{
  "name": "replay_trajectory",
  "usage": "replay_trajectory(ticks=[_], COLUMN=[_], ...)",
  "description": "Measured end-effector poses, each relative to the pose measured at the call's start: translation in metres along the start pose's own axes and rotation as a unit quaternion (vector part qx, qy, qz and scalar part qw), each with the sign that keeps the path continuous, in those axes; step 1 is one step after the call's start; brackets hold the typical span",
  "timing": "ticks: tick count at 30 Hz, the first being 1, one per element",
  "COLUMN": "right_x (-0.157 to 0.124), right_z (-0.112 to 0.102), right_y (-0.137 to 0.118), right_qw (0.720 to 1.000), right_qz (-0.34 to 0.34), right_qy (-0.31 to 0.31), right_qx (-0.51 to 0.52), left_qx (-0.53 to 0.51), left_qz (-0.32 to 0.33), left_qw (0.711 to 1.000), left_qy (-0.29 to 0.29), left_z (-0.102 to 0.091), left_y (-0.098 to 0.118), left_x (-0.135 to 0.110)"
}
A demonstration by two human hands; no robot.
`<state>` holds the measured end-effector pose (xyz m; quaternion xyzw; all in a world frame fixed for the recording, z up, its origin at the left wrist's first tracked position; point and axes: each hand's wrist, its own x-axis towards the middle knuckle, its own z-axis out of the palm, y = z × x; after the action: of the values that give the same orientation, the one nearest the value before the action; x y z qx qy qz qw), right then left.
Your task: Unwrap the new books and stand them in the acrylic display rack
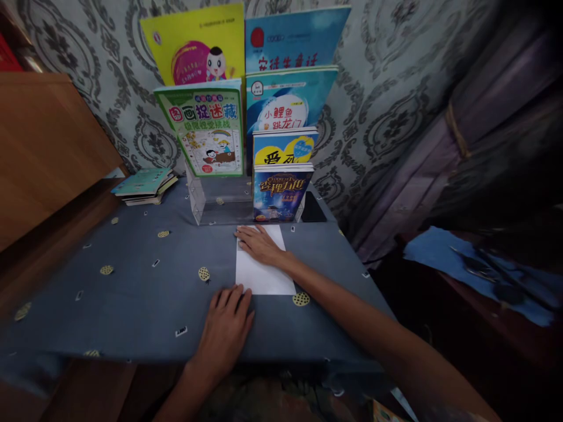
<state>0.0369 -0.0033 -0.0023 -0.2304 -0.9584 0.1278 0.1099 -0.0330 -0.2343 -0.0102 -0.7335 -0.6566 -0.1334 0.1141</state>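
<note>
A white sheet of paper (264, 278) lies flat on the grey-blue tablecloth (145, 305), just in front of a clear book stand (222, 212). My right hand (259, 243) rests flat on the upper part of the sheet, fingers stretched toward its far left corner. Close to the sheet's near left corner, my left hand (226, 319) lies palm down on the cloth, its fingertips at the paper's edge. The fingers of both hands are extended, with nothing gripped.
Several children's books stand in the rack, among them a green picture book (209, 132) and a dark blue book (281, 193). A stack of books (145, 184) lies at the back left. Behind the rack's right side is a black flat object (314, 208). A purple curtain (422, 158) hangs at right.
</note>
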Motion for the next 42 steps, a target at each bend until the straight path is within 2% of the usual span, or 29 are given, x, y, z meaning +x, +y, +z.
replay_trajectory(ticks=[7,14,18,24,28,31,34,36,38,40,42], right_x=[-0.032,-0.062,-0.081,-0.104,-0.114,-0.121,-0.131,-0.136,-0.137,-0.135,-0.13], right_z=[0.001,-0.001,-0.004,-0.012,-0.028,-0.046,-0.058,-0.058,-0.053,-0.047,-0.041], right_y=[-0.026,-0.051,-0.056,-0.049,-0.032,-0.014,0.001,0.006,0.008,0.007,0.008], right_qw=[1.0,0.998,0.993,0.983,0.971,0.94,0.879,0.83,0.79,0.769,0.767], right_qz=[-0.01,0.006,0.008,-0.031,-0.022,0.024,0.118,0.146,0.139,0.125,0.123], right_qy=[0.005,0.005,-0.006,-0.05,-0.037,-0.045,-0.027,0.016,0.049,0.075,0.098], right_qx=[0.019,0.064,0.114,0.174,0.237,0.337,0.461,0.538,0.596,0.623,0.622], left_qx=[-0.05,-0.041,-0.022,-0.072,-0.148,-0.244,-0.331,-0.396,-0.473,-0.545,-0.592], left_qz=[0.008,0.12,0.137,0.188,0.189,0.125,-0.033,-0.159,-0.255,-0.302,-0.325], left_qw=[0.998,0.99,0.988,0.979,0.97,0.959,0.936,0.893,0.829,0.767,0.726], left_qy=[-0.046,-0.06,-0.072,-0.027,0.041,0.073,0.114,0.143,0.154,0.149,0.132], left_z=[-0.014,-0.007,-0.009,-0.017,-0.042,-0.072,-0.096,-0.102,-0.1,-0.091,-0.076], left_y=[0.003,0.003,0.003,-0.006,-0.012,-0.016,-0.021,-0.027,-0.034,-0.042,-0.051], left_x=[-0.013,-0.025,-0.037,-0.046,-0.033,-0.019,-0.003,0.009,0.023,0.034,0.041])
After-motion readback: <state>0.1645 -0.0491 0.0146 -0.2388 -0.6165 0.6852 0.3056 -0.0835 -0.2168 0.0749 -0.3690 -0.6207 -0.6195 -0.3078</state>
